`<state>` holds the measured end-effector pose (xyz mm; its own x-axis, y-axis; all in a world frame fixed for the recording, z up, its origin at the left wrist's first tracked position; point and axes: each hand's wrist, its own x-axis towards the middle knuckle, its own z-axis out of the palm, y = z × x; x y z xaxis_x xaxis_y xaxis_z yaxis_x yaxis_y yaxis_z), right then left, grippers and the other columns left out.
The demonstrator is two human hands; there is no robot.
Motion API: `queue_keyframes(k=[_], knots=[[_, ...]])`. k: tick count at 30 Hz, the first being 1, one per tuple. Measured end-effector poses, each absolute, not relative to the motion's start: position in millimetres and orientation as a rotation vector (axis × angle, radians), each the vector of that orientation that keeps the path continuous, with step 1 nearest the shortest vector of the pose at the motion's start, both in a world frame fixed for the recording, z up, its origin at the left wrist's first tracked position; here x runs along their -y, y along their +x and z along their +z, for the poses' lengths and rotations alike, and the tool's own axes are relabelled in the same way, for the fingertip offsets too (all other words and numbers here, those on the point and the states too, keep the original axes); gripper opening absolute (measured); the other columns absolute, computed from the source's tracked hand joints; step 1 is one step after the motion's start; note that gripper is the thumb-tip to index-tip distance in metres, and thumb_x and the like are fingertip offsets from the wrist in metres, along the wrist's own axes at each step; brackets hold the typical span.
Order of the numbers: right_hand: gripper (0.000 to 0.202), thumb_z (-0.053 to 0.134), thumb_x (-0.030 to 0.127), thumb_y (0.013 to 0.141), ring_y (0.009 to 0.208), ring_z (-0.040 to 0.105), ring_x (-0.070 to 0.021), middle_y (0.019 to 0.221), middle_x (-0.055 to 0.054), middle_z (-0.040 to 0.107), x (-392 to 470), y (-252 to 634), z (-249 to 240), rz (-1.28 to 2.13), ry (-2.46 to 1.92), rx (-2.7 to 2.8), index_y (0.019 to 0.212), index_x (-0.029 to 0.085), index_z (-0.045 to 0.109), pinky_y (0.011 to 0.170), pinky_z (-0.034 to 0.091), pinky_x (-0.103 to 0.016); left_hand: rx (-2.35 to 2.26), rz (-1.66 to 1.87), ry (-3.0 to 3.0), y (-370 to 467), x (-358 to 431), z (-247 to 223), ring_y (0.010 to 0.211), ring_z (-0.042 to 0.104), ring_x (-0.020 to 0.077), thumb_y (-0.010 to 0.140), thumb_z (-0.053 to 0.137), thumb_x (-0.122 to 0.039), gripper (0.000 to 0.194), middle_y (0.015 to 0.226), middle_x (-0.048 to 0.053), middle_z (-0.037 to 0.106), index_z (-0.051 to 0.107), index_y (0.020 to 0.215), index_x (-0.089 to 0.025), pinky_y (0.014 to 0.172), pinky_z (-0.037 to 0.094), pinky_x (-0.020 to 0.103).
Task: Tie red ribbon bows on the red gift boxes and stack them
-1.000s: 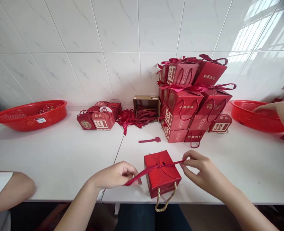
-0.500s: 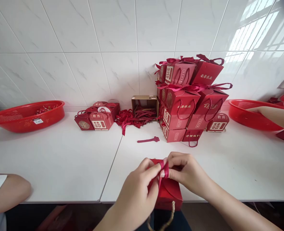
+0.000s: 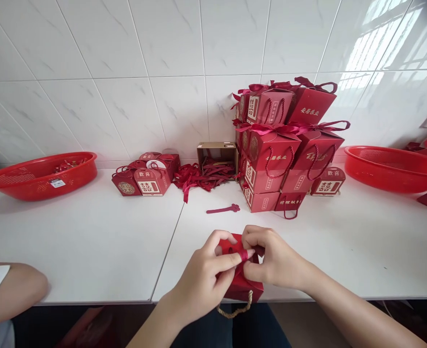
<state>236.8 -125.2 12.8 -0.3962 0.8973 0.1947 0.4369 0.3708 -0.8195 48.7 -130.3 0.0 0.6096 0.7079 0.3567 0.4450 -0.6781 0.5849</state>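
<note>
At the table's front edge sits a small red gift box [image 3: 248, 289] with a twisted rope handle [image 3: 235, 314] hanging toward me. My left hand [image 3: 208, 268] is on the box's left, its index finger stretched across the top with a dark pink ribbon [image 3: 243, 255] looped round it. From the right, my right hand [image 3: 271, 256] pinches at the ribbon, fingers curled together over the box top. The fingers hide most of the ribbon and part of the lid.
Red gift boxes with bows [image 3: 275, 150] are stacked behind. Ribbons [image 3: 213, 174] spill from a cardboard box [image 3: 217, 145]. A dark red strip [image 3: 222, 209] lies on the table. Smaller boxes [image 3: 146, 176] and red baskets [image 3: 39, 181] stand around. A person's arm [image 3: 14, 290] rests at left.
The gift box has shifted slightly left and away from me. The ribbon now wraps round my left index finger. At far right, another person's arm has left the basket.
</note>
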Motion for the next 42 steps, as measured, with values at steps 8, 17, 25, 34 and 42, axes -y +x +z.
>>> queue_keyframes(k=[8, 17, 25, 34, 42], knots=[[0.014, 0.05, 0.008, 0.063, 0.062, 0.044, -0.0103, 0.073, 0.001, 0.046, 120.6, 239.4, 17.7, 0.861, -1.161, 2.118, 0.059, 0.019, 0.043, 0.055, 0.036, -0.023, -0.929, 0.86, 2.13, 53.7, 118.0, 9.6, 0.085, 0.054, 0.0115, 0.091, 0.047, -0.018, 0.02, 0.098, 0.004, 0.049, 0.062, 0.078, -0.018, 0.079, 0.046, 0.023], [0.019, 0.048, 0.007, 0.064, 0.062, 0.041, -0.01, 0.075, 0.002, 0.045, 125.2, 248.7, 17.8, 0.718, -1.245, 2.134, 0.058, 0.019, 0.035, 0.057, 0.034, -0.024, -1.308, 0.813, 2.176, 43.2, 113.3, 8.7, 0.081, 0.053, 0.014, 0.096, 0.032, -0.026, 0.021, 0.1, 0.003, 0.048, 0.05, 0.087, -0.021, 0.078, 0.044, 0.03], [0.018, 0.05, 0.006, 0.066, 0.075, 0.051, -0.0136, 0.085, -0.001, 0.052, 117.7, 266.2, 10.0, 0.67, -1.262, 2.13, 0.06, 0.019, 0.039, 0.07, 0.042, -0.028, -1.11, 0.698, 1.929, 20.5, 109.1, 8.3, 0.11, 0.05, 0.0187, 0.095, 0.032, -0.033, 0.026, 0.117, 0.005, 0.05, 0.047, 0.077, -0.021, 0.092, 0.044, 0.032], [0.017, 0.05, 0.005, 0.066, 0.116, 0.049, -0.024, 0.12, -0.005, 0.056, 126.4, 265.7, 3.6, 0.687, -1.275, 2.16, 0.057, 0.018, 0.044, 0.09, 0.043, -0.037, -1.303, 0.675, 2.473, 20.1, 100.1, 3.1, 0.111, 0.041, 0.0272, 0.093, 0.04, -0.035, 0.025, 0.111, 0.008, 0.049, 0.052, 0.077, -0.02, 0.094, 0.034, 0.051], [0.016, 0.054, 0.008, 0.071, 0.122, 0.047, -0.0256, 0.127, -0.006, 0.053, 135.9, 270.1, -3.8, 0.698, -1.299, 2.039, 0.062, 0.019, 0.047, 0.097, 0.042, -0.041, -1.444, 0.864, 2.414, 22.6, 105.8, -21.9, 0.106, 0.046, 0.026, 0.093, 0.038, -0.037, 0.023, 0.104, 0.007, 0.052, 0.05, 0.081, -0.021, 0.089, 0.035, 0.046]])
